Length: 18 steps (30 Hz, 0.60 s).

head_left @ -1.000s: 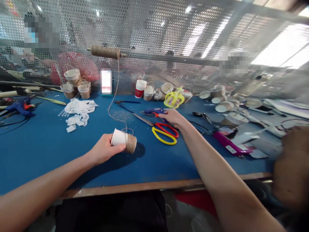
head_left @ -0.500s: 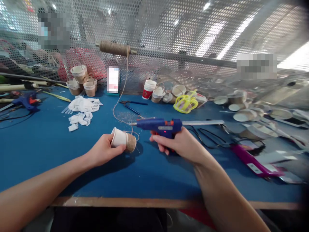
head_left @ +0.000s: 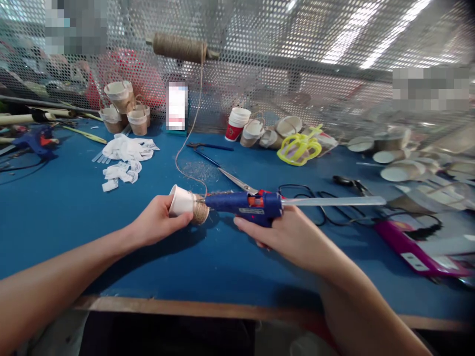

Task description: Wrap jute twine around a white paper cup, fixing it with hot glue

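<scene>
Mid-frame, your left hand (head_left: 163,218) grips a tapered, twine-wrapped paper cup (head_left: 181,200), your right hand (head_left: 293,235) a plastic glue gun (head_left: 237,203) partly hiding scissors (head_left: 237,181).

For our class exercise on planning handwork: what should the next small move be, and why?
Probably squeeze the glue gun gently: the right hand grips it, its nozzle appears at the twine wrap on the paper cup, which the left hand holds.

a blue hot-glue gun (head_left: 237,201), scissors (head_left: 237,181), pliers (head_left: 218,147) and twine-wrapped paper cups (head_left: 138,126) marked this as a craft workshop, where a spool of twine (head_left: 178,48) hung at a perforated metal screen (head_left: 256,49) behind a blue-topped, brown-edged workbench (head_left: 148,277).
</scene>
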Motion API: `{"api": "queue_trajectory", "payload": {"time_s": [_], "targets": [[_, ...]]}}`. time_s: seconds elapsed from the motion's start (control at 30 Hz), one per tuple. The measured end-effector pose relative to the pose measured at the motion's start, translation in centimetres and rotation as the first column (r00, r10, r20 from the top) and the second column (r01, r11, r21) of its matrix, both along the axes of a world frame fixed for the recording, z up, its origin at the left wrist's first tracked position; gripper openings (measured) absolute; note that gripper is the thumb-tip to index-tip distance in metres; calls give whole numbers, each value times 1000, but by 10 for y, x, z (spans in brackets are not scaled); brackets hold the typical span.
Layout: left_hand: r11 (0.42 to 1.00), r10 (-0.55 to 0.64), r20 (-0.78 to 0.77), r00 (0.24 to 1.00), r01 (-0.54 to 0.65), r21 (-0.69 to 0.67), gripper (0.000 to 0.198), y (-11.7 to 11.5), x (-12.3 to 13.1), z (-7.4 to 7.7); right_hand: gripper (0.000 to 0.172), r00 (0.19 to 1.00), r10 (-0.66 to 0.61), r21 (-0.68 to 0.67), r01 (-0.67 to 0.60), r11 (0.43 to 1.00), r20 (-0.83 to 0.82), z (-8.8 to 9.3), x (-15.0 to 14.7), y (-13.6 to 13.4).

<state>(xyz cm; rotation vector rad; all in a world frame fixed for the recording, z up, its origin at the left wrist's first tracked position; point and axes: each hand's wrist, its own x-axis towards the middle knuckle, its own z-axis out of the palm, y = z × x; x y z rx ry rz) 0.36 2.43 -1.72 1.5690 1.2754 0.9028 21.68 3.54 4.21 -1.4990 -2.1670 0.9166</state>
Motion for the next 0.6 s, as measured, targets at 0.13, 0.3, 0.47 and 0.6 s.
{"api": "queue_trajectory", "payload": {"time_s": [0.13, 0.3, 0.47, 0.6], "targets": [[1000, -12, -20, 1000, 12, -15, 30, 0, -1, 0, 25, 999, 18, 75, -21, 997, 43, -3, 2, 0], [999, -40, -7, 999, 40, -21, 34, 0, -2, -1, 21, 993, 55, 180, -73, 981, 105, -5, 3, -1], [999, -40, 6, 999, 40, -34, 33, 0, -2, 0, 14, 986, 77, 214, -107, 971, 145, -4, 3, -1], [999, -32, 9, 999, 33, -25, 31, 0, -1, 2, 15, 987, 70, 224, -101, 969, 144, -4, 2, -2]]}}
